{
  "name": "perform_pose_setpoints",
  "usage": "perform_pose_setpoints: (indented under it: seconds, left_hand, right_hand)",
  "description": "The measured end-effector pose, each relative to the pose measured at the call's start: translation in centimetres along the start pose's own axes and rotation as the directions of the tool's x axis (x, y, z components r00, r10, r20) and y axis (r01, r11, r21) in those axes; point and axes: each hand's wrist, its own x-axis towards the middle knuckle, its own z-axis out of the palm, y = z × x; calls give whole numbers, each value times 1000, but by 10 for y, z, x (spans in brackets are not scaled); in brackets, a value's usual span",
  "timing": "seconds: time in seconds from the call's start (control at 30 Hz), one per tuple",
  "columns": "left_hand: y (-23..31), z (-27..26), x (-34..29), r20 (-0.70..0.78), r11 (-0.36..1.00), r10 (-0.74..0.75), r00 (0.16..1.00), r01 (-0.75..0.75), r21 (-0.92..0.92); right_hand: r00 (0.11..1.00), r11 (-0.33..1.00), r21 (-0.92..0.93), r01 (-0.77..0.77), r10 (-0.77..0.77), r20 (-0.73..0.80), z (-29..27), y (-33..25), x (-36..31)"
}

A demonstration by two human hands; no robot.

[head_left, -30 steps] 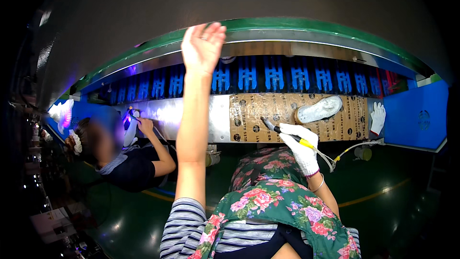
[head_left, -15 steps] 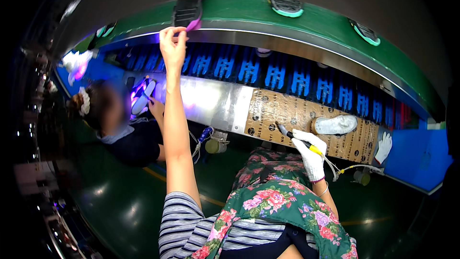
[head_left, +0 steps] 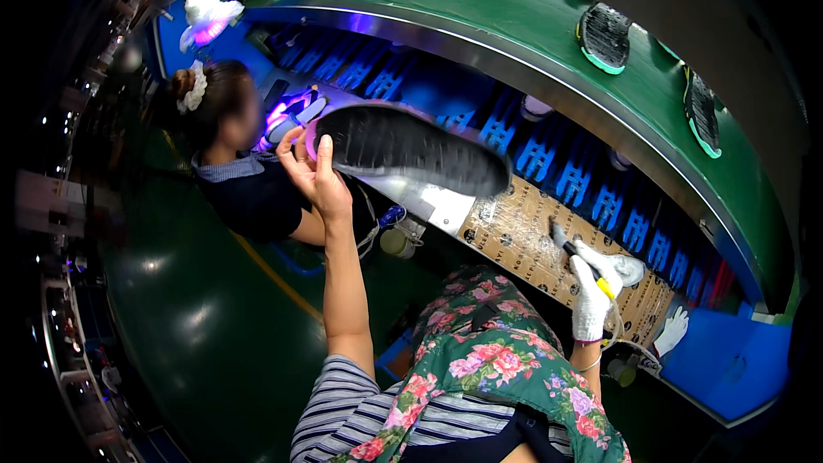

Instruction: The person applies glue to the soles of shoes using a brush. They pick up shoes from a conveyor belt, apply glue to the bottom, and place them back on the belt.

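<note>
My bare left hand [head_left: 319, 173] grips a black shoe sole [head_left: 411, 147] by its pink-purple end, thumb on the dark face. The sole is held in the air above the metal part of the bench. My right hand [head_left: 591, 287], in a white glove, is closed round a brush [head_left: 567, 246] with a black and yellow handle and a thin tube attached. Its bristle end points away from me over the brown printed covering [head_left: 514, 231]. Behind the gloved fingers lies a whitish shoe-shaped piece [head_left: 630, 270], partly hidden by them.
A green conveyor belt [head_left: 480, 0] curves across the far side, carrying several soles, one a black sole with a teal edge [head_left: 604, 39]. Blue slotted racks [head_left: 536, 163] line the bench's back. Another person [head_left: 249, 163] works at left. A white glove [head_left: 671, 332] lies at the right end.
My left hand has brought the sole off the belt, toward me and over the bench. The view has turned. My right hand still holds the brush, now in front of the whitish piece.
</note>
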Motion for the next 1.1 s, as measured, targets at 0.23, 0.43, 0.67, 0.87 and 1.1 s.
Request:
perform_pose_setpoints:
  seconds: [0.23,0.43,0.67,0.87,1.1]
  left_hand:
    - [-4,37,-85,275,841,-532,801,536,69]
    - [-45,57,-158,616,319,-726,304,943,-89]
    - [-46,21,-232,919,-184,-382,-101,982,31]
    - [-36,54,-247,922,-295,-361,-138,955,28]
    - [13,98,-218,873,-405,-488,-10,888,-216]
  right_hand:
    - [1000,991,136,16,-17,6,4,-37,7]
    - [966,972,161,169,-196,167,35,-69,6]
    - [944,983,130,134,-166,287,32,-83,4]
    - [941,959,225,169,-225,252,29,-82,9]
    - [910,950,73,302,-311,275,24,-93,18]
